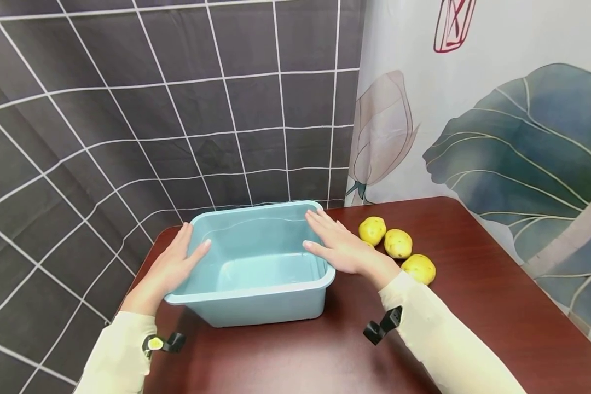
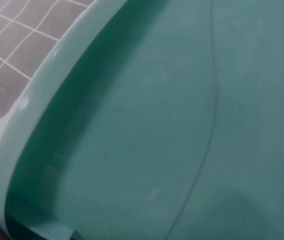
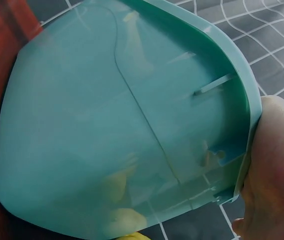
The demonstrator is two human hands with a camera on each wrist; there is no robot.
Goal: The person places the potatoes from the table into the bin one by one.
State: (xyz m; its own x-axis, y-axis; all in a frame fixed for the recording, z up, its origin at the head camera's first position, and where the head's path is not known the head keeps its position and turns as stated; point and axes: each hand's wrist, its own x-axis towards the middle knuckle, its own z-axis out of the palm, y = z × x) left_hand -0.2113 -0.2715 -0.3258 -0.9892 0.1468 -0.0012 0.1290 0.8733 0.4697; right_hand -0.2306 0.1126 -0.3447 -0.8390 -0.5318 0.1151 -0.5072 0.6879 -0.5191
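Observation:
A light blue plastic basin (image 1: 256, 306) stands on the dark red table, its inside bare in the head view. My left hand (image 1: 169, 269) rests along the basin's left rim, fingers straight and thumb spread over the inside. On the right rim lies my right hand (image 1: 342, 247), fingers extended, thumb pointing inward. The left wrist view is filled by the basin's outer wall (image 2: 142, 125) below its rim. In the right wrist view, the edge of my right hand (image 3: 276, 170) touches the rim of the basin (image 3: 117, 110).
Several yellow potatoes (image 1: 398, 243) sit on the table (image 1: 473, 273) just right of my right hand, one partly hidden behind it. A dark gridded curtain (image 1: 256, 104) hangs behind the basin, and a pale curtain with leaf prints (image 1: 423, 87) hangs at the right.

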